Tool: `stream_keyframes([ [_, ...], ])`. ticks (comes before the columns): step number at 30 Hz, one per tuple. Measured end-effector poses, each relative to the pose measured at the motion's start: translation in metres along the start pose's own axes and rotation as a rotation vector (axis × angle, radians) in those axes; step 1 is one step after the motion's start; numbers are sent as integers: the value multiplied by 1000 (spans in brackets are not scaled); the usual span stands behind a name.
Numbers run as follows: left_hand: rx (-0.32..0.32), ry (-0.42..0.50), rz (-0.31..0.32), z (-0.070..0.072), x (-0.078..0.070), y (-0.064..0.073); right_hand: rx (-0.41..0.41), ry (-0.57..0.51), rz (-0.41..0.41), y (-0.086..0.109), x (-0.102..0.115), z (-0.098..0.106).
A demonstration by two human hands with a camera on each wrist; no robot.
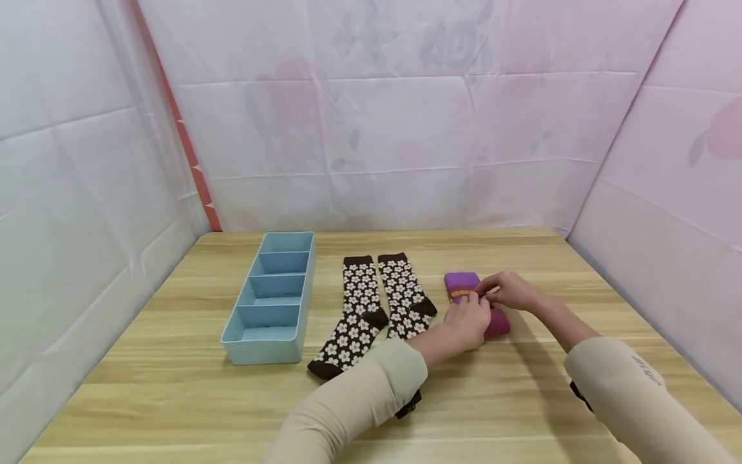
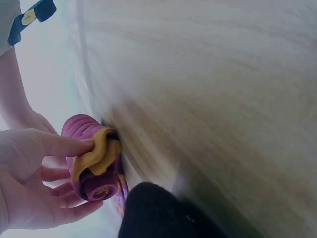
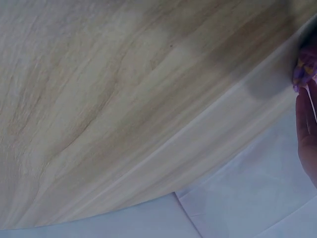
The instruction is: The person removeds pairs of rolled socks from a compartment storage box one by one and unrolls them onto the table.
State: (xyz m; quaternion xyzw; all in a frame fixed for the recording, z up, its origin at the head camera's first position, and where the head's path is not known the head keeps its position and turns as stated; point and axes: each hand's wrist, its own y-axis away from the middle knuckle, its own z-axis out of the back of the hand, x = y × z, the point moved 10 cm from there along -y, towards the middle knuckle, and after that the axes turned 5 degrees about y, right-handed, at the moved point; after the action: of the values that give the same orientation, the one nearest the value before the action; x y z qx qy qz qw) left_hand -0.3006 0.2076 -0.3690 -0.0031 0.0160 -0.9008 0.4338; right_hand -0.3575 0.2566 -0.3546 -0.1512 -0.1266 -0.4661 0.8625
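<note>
A purple and magenta sock bundle (image 1: 497, 324) with a yellow-orange stripe lies partly rolled on the right side of the table. My left hand (image 1: 466, 322) grips its near-left side; in the left wrist view the thumb presses a yellow fold (image 2: 99, 154) of the roll, with the fingers on the other side. My right hand (image 1: 510, 291) reaches in from the right, thumb and fingertips pinching the sock fabric near the left fingers. Only the edge of the right hand (image 3: 308, 134) and a bit of sock show in the right wrist view.
Two black socks with white flowers (image 1: 359, 290) lie side by side left of the hands, partly covered by the left arm. Farther left stands a blue divided box (image 1: 307, 322). White curtains (image 1: 406, 129) enclose the wooden table (image 1: 156, 386).
</note>
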Motion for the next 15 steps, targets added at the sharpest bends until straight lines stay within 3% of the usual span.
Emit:
stream_keyframes([
  [5,15,10,10,-1,2,1,35,17,35,-1,2,-7],
  [8,12,39,-18,2,1,4,54,33,42,1,5,-10],
  [15,57,35,-96,-1,-14,11,97,26,-45,-1,2,-16],
])
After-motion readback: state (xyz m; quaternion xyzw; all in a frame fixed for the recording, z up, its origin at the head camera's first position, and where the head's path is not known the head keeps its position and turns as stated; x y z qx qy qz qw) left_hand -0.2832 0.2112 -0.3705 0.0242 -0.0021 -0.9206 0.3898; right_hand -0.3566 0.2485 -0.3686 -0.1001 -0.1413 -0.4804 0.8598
